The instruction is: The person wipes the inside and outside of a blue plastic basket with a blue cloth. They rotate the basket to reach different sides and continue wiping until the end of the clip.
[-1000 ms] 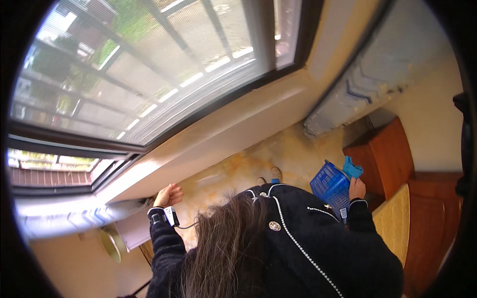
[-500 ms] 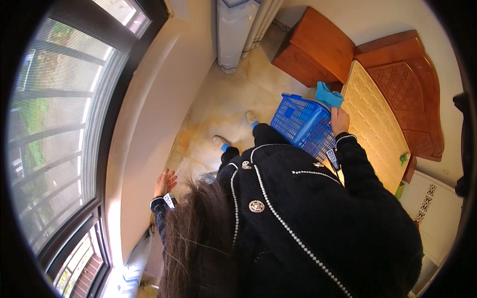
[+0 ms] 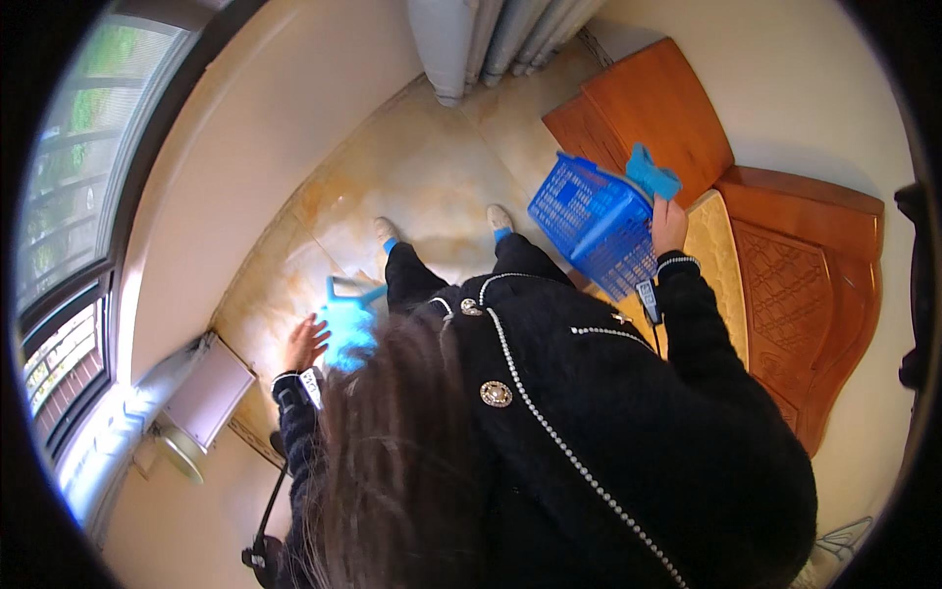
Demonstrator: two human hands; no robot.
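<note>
My right hand (image 3: 669, 228) is closed at the near right rim of a blue plastic basket (image 3: 594, 221) with slotted sides, which is tilted in front of my right side. A bright blue cloth (image 3: 652, 175) lies bunched at the fingertips, over the basket's edge; whether the fingers also grip it is hidden. My left hand (image 3: 305, 343) is low on the left, fingers spread, with nothing in it. Beside it is a light blue plastic object (image 3: 345, 319), washed out by sunlight and partly covered by hair, so its kind is unclear.
On the right, a mattress (image 3: 721, 285) meets a carved wooden headboard (image 3: 795, 285), with a wooden cabinet (image 3: 657, 103) behind the basket. Grey-white curtains (image 3: 500, 39) hang at the far wall. A window (image 3: 88, 157) and a small pale table (image 3: 209, 393) are on the left.
My view has turned and moved left, bringing the light blue object and the small table into sight. My feet stand farther apart. The basket and cloth remain at my right hand; my left stays open.
</note>
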